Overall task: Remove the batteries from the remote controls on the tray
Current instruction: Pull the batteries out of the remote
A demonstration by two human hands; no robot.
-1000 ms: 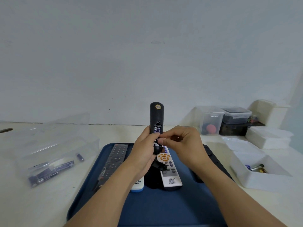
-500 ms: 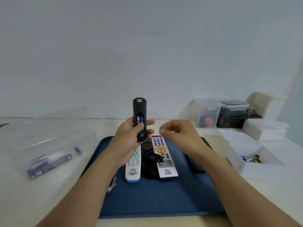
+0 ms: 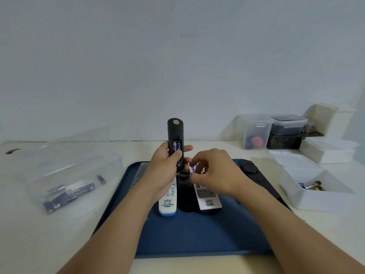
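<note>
Remote in hand: black remote [image 3: 175,135] standing upright at centre frame, back side facing the camera, compartment open with two batteries [image 3: 177,147] sitting inside.
Left hand: left hand [image 3: 167,167] gripping the lower half of the black remote, thumb pressing at the bottom of the batteries.
Right hand: right hand [image 3: 212,173] hovering just right of and below it, fingers curled, seeming to pinch a small dark piece, possibly the battery cover [image 3: 183,173]; too blurred to tell for sure.
Tray: blue tray [image 3: 197,234] lying at lower centre, carrying a white remote [image 3: 167,202], a black one [image 3: 185,196] and another white one [image 3: 209,200] side by side, plus a dark remote [image 3: 254,175] at its right edge.
Done so far: loose batteries lying in the clear box [image 3: 67,192] at left, and some more in the white box [image 3: 314,186] at right, so likely several remotes emptied already.
Left to do: pulling out both batteries from the held remote; then checking the remotes on the tray, whose compartments are not showing.
</note>
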